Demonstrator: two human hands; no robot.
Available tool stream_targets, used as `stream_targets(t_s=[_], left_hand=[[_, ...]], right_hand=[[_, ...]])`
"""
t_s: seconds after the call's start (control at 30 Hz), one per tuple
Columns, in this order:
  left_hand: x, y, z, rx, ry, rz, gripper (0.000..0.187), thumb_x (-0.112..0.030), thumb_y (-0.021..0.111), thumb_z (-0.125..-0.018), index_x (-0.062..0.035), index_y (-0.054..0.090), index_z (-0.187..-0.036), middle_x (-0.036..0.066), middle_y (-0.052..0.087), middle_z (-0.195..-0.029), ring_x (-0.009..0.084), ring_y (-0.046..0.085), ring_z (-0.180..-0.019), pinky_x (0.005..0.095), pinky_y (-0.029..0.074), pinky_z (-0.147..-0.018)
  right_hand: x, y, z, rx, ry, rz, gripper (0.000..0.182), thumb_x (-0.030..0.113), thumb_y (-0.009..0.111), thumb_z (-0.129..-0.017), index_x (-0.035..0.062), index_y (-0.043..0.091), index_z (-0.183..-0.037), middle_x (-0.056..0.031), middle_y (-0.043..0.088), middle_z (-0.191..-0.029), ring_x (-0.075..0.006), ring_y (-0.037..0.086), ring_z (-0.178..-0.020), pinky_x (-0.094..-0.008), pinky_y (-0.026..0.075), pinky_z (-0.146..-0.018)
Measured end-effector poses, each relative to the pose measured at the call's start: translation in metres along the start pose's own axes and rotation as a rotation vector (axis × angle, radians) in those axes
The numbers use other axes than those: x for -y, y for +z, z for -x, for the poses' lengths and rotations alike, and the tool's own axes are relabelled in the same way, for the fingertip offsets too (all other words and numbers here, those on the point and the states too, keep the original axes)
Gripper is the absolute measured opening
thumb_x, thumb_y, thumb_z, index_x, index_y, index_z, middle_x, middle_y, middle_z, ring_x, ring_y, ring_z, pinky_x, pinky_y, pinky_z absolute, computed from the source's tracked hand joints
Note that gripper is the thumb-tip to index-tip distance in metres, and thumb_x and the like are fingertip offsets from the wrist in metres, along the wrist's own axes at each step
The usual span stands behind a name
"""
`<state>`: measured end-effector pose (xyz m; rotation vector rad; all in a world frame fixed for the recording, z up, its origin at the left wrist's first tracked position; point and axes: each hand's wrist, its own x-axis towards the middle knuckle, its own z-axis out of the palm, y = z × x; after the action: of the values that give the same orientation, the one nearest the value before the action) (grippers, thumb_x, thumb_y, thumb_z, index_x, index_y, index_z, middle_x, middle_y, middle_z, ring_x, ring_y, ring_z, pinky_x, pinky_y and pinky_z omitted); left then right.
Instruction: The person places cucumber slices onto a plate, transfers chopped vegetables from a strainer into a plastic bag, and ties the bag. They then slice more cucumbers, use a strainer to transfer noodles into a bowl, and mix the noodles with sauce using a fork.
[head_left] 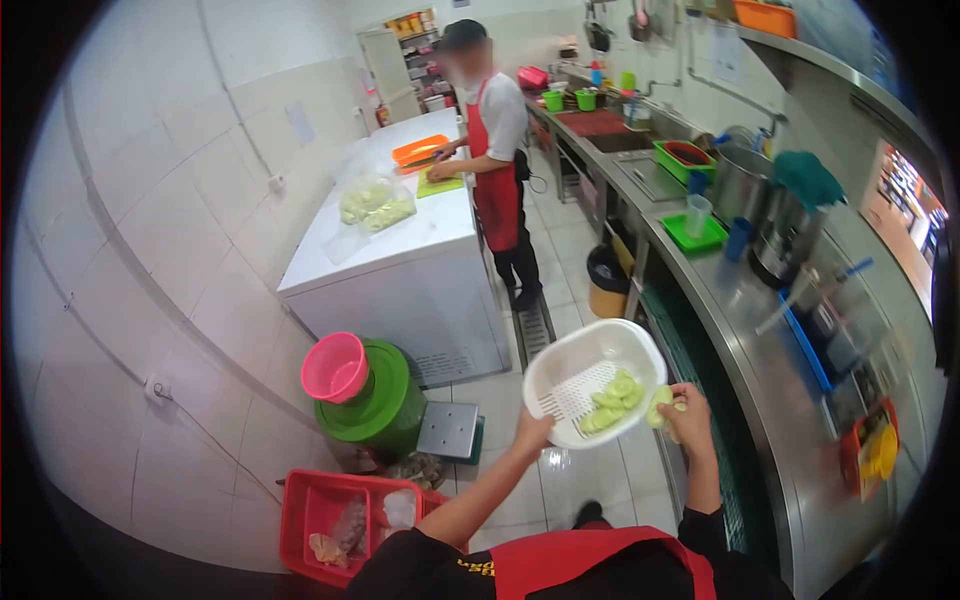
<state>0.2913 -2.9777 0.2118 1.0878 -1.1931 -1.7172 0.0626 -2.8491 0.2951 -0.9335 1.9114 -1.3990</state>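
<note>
My left hand point(532, 432) is closed on the near left rim of a white plastic colander point(568, 392), which I hold tilted in the air over the tiled floor. Pale green vegetable slices point(612, 402), like cucumber, lie bunched on the right side of its slotted bottom. Just outside the right rim, my right hand point(692, 418) pinches a few more of these slices point(660, 406) between thumb and fingers.
A co-worker point(494, 130) in a red apron works at a white chest freezer point(400, 265) with bags of slices point(378, 202). A steel counter point(715, 310) runs along my right. At left stand a green barrel point(385, 405), a scale point(448, 430) and a red crate point(300, 520).
</note>
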Motion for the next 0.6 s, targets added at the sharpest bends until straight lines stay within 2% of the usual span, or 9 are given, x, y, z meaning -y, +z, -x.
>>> stream_targets(t_s=[0.07,0.1,0.13,0.2,0.3,0.4,0.47,0.53,0.6], left_hand=[[-0.031,-0.025,-0.068,-0.074,-0.140,0.188,0.057,0.008,0.043,-0.069,0.0003,0.033,-0.124,0.019,0.050,-0.114,0.0285,0.056,-0.100,0.0394,0.052,-0.077],[-0.033,-0.044,-0.113,-0.112,-0.099,0.396,0.055,0.009,0.043,-0.070,-0.0003,0.034,-0.123,0.020,0.050,-0.112,0.0307,0.058,-0.095,0.0432,0.054,-0.072],[-0.037,-0.066,-0.156,-0.154,-0.052,0.605,0.053,0.009,0.042,-0.071,-0.0010,0.035,-0.123,0.021,0.051,-0.110,0.0329,0.059,-0.091,0.0471,0.055,-0.067],[-0.079,-0.102,-0.221,-0.201,-0.049,0.634,0.049,0.010,0.041,-0.074,-0.0008,0.035,-0.122,0.023,0.050,-0.110,0.0382,0.058,-0.092,0.0535,0.054,-0.066],[-0.122,-0.154,-0.330,-0.430,0.119,0.565,0.045,0.009,0.037,-0.076,0.0068,0.031,-0.120,0.025,0.044,-0.116,0.0426,0.051,-0.101,0.0602,0.050,-0.073],[-0.179,-0.173,-0.408,-0.656,0.142,0.674,0.041,0.009,0.036,-0.077,0.0071,0.032,-0.118,0.025,0.043,-0.116,0.0415,0.051,-0.101,0.0600,0.049,-0.076],[-0.200,-0.184,-0.455,-0.716,0.169,0.769,0.042,0.008,0.037,-0.078,0.0051,0.031,-0.119,0.023,0.042,-0.118,0.0405,0.049,-0.103,0.0547,0.050,-0.080],[-0.187,-0.220,-0.526,-0.683,0.292,0.923,0.064,0.005,0.045,-0.077,-0.0044,0.008,-0.128,0.024,0.035,-0.123,0.0428,0.048,-0.104,0.0571,0.048,-0.079],[-0.162,-0.239,-0.565,-0.622,0.321,0.892,0.077,-0.003,0.050,-0.078,-0.0103,-0.003,-0.134,0.022,0.031,-0.127,0.0424,0.046,-0.107,0.0560,0.042,-0.085]], right_hand=[[0.009,0.005,-0.055,0.070,-0.039,-0.170,0.026,0.003,0.063,-0.070,0.0023,0.053,-0.095,-0.0050,0.054,-0.074,-0.0125,0.056,-0.059,-0.0219,0.046,-0.042],[0.017,0.010,-0.085,0.088,-0.035,-0.209,0.026,0.003,0.064,-0.071,0.0025,0.053,-0.094,-0.0044,0.055,-0.074,-0.0104,0.055,-0.058,-0.0213,0.046,-0.042],[0.025,0.016,-0.116,0.108,-0.050,-0.243,0.025,0.003,0.062,-0.072,0.0024,0.050,-0.094,-0.0047,0.053,-0.072,-0.0091,0.051,-0.049,-0.0193,0.042,-0.039],[0.028,0.032,-0.191,0.156,-0.047,-0.260,0.025,0.004,0.061,-0.073,0.0028,0.049,-0.095,-0.0057,0.055,-0.074,-0.0090,0.051,-0.051,-0.0196,0.043,-0.040],[0.049,0.084,-0.289,0.290,-0.112,-0.289,0.030,0.007,0.065,-0.072,0.0020,0.051,-0.097,-0.0039,0.055,-0.073,-0.0105,0.054,-0.057,-0.0215,0.046,-0.043],[0.082,0.157,-0.340,0.342,-0.146,-0.361,0.031,0.009,0.066,-0.072,0.0019,0.050,-0.098,-0.0041,0.055,-0.074,-0.0105,0.054,-0.057,-0.0215,0.046,-0.044],[0.088,0.201,-0.363,0.474,-0.143,-0.373,0.032,0.011,0.066,-0.073,0.0022,0.049,-0.100,-0.0046,0.055,-0.076,-0.0110,0.056,-0.060,-0.0220,0.047,-0.045],[0.092,0.232,-0.375,0.570,-0.078,-0.394,0.034,0.010,0.066,-0.074,0.0027,0.049,-0.102,-0.0051,0.056,-0.079,-0.0113,0.057,-0.064,-0.0216,0.047,-0.046],[0.087,0.244,-0.380,0.643,-0.036,-0.396,0.034,0.009,0.065,-0.075,0.0041,0.049,-0.105,-0.0045,0.056,-0.079,-0.0109,0.056,-0.066,-0.0213,0.046,-0.047]])
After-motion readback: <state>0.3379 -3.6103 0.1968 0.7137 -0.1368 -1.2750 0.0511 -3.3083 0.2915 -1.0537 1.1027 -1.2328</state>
